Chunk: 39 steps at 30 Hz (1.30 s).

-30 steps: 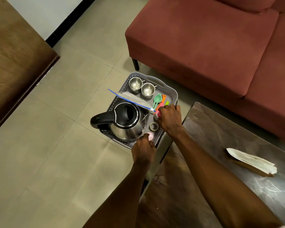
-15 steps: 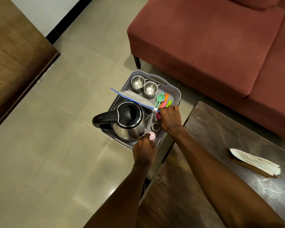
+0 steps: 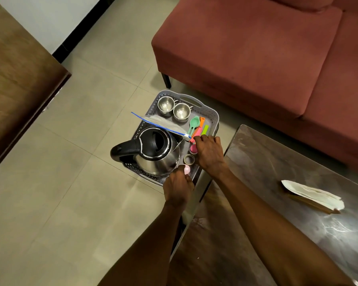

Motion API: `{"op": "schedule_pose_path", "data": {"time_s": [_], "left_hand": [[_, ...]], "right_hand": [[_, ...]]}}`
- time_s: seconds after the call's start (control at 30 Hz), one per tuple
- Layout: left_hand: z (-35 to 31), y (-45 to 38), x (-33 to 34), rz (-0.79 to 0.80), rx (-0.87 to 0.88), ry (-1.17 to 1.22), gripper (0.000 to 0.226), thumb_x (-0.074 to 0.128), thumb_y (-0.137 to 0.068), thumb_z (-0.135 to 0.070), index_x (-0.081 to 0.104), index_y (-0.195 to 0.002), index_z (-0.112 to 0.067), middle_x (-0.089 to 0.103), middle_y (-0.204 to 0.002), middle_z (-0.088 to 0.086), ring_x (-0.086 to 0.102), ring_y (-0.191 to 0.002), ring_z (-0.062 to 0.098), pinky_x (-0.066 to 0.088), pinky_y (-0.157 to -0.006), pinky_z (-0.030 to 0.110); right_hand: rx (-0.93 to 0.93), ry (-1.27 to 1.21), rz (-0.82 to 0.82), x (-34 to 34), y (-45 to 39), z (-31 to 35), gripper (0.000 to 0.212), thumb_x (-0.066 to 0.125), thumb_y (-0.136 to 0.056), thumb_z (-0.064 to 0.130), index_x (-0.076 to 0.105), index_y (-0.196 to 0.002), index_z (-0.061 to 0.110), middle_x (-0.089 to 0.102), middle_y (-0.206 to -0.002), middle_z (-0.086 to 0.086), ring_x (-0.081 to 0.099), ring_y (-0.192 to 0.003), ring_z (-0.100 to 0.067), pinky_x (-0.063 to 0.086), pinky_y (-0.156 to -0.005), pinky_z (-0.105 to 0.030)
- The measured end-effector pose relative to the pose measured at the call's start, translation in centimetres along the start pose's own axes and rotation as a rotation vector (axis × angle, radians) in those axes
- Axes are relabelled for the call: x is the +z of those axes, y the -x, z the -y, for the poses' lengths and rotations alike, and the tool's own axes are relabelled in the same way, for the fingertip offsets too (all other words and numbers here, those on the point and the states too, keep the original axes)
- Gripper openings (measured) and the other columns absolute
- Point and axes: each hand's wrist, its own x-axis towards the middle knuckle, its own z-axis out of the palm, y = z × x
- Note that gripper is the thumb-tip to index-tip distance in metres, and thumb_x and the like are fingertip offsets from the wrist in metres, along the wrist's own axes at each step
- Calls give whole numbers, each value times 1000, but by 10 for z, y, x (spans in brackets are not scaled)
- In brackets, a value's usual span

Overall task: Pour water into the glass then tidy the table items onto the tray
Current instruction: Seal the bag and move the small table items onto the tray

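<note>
So the tray sits past the tabletop edge, kettle loaded. My left grip and right grip hold its near rim. Feels top-heavy, and the plastic flexes, so I'd grab the handles.

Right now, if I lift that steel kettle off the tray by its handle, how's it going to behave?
The kettle probably feels heavy for its size: a broad steel body, maybe with water inside. With the black handle off to one side, it may tilt spout-down. The polished wall looks slippery, so hold the handle.
</note>
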Motion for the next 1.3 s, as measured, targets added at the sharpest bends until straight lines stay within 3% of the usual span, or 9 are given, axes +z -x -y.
{"op": "schedule_pose_path", "data": {"time_s": [0.2, 0.33, 0.43, 0.6, 0.87, 1.3], "left_hand": [[-30, 12, -6, -17, 44, -100, 29, 55, -90, -28, 57, -118, -19, 66, -114, 4, 65, -104, 27, 50, -82, 37], [-63, 32, -3, -27, 97, -116, 31, 51, -90, -35, 56, -115, -17, 59, -118, 5, 58, -109, 30, 49, -88, 43], [-86, 57, 8, -35, 155, -132, 34, 48, -92, -30, 55, -122, -16, 56, -125, 5, 52, -117, 28, 43, -96, 41], [-128, 117, 46, 123, 324, -78, 46, 53, -93, -23, 47, -137, -10, 49, -140, 8, 43, -131, 24, 30, -111, 35], [-196, 218, 137, 349, 427, -113, 43, 57, -92, -21, 51, -134, -14, 50, -139, 5, 46, -128, 25, 44, -102, 41], [-257, 339, 264, 596, 554, -280, 37, 57, -89, -27, 57, -125, -18, 55, -129, 5, 55, -119, 27, 48, -96, 40]], "right_hand": [[148, -210, -85, -19, 39, -20, 46, 58, -92, 32, 48, -134, 17, 55, -135, -8, 49, -121, -27, 34, -104, -40], [266, -392, -182, -25, 88, -43, 38, 54, -93, 32, 53, -129, 17, 57, -132, -7, 50, -120, -27, 32, -107, -40], [354, -419, -181, -21, 128, -65, 45, 53, -93, 28, 50, -136, 19, 53, -139, -5, 45, -128, -25, 29, -109, -40], [493, -436, -198, -8, 222, -111, 55, 59, -85, 22, 49, -139, 17, 53, -141, -6, 46, -130, -26, 30, -103, -41], [770, -535, -180, 20, 373, -187, 63, 65, -79, 28, 49, -138, 17, 53, -140, -6, 46, -129, -28, 32, -103, -41], [1265, -671, -152, 103, 561, -281, 48, 61, -83, 25, 54, -130, 19, 56, -130, -7, 51, -121, -31, 40, -102, -43]]}}
